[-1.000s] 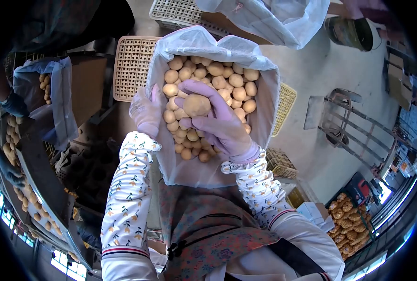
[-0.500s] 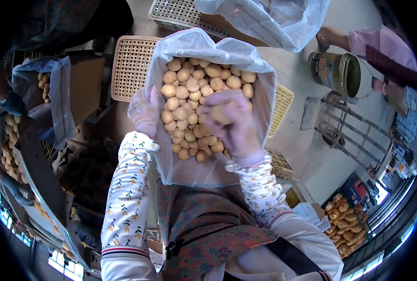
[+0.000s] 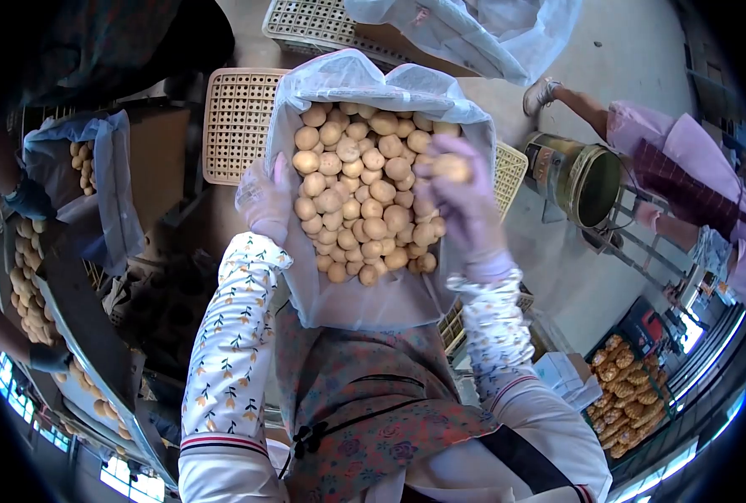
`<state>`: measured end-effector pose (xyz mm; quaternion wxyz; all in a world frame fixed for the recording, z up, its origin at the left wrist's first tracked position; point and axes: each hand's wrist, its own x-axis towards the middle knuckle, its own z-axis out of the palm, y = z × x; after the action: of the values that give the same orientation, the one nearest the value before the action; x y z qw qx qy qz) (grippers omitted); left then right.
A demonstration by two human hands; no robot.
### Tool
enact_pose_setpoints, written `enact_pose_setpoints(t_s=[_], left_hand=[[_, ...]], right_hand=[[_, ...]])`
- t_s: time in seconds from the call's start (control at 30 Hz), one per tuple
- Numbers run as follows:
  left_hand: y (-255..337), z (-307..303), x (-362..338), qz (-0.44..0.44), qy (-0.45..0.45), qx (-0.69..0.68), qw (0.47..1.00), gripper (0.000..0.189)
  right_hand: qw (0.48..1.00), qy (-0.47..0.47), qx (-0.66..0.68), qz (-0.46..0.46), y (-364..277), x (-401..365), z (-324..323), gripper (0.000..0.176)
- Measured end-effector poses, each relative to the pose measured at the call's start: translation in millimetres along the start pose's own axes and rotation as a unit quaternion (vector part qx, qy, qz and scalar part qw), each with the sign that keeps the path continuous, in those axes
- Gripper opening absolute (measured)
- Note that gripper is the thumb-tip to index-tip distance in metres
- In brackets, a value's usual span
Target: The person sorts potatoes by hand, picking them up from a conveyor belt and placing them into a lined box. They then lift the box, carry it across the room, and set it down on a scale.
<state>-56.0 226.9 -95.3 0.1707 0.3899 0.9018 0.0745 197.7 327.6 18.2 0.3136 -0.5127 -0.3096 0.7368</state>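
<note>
In front of me stands a box lined with a translucent white plastic bag. Round tan potatoes fill it in a loose heap. My left hand, in a thin pale glove, grips the box's left edge through the liner, thumb at the rim and fingers outside. Over the right side of the heap, my gloved right hand is closed around one potato at its fingertips. The hand is slightly blurred, and its palm side is partly hidden.
A yellowish crate is left of the box. At right are a metal bucket, a walking person in pink and filled net sacks. Co-workers' gloved hands are by a potato-laden sorting line at left.
My right hand has moved right, from over the heap's middle towards the box's right edge, holding a potato. My left hand stays at the left edge. The person in pink has stepped nearer the bucket.
</note>
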Motion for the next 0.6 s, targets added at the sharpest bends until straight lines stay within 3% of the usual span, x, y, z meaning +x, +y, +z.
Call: enact_pose_setpoints(t_s=[0.07, 0.23, 0.33, 0.47, 0.5, 0.6], left_hand=[[-3.0, 3.8, 0.7, 0.005, -0.013, -0.022, 1.000, 0.039], [-0.9, 4.0, -2.9, 0.039, 0.002, -0.062, 0.997, 0.043], [-4.6, 7.3, -2.6, 0.055, -0.009, -0.076, 0.996, 0.042], [-5.2, 18.3, 0.8, 0.063, -0.005, -0.085, 0.994, 0.039], [2.6, 9.6, -3.4, 0.059, 0.010, -0.082, 0.995, 0.038], [2.4, 7.1, -2.1, 0.056, -0.027, -0.108, 0.992, 0.038]], right_hand=[[0.998, -0.062, 0.012, 0.025, 8.3, -11.4, 38.3, 0.057], [0.990, -0.093, -0.067, -0.078, 25.9, -26.4, 72.8, 0.051], [0.995, -0.094, -0.016, -0.013, 32.7, -37.6, 90.3, 0.044], [0.996, 0.010, -0.024, 0.082, 57.2, -60.9, 107.1, 0.024], [0.992, 0.042, 0.034, 0.114, 67.3, -63.9, 106.6, 0.020], [0.984, 0.075, 0.080, 0.140, 119.2, -66.6, 82.7, 0.020]])
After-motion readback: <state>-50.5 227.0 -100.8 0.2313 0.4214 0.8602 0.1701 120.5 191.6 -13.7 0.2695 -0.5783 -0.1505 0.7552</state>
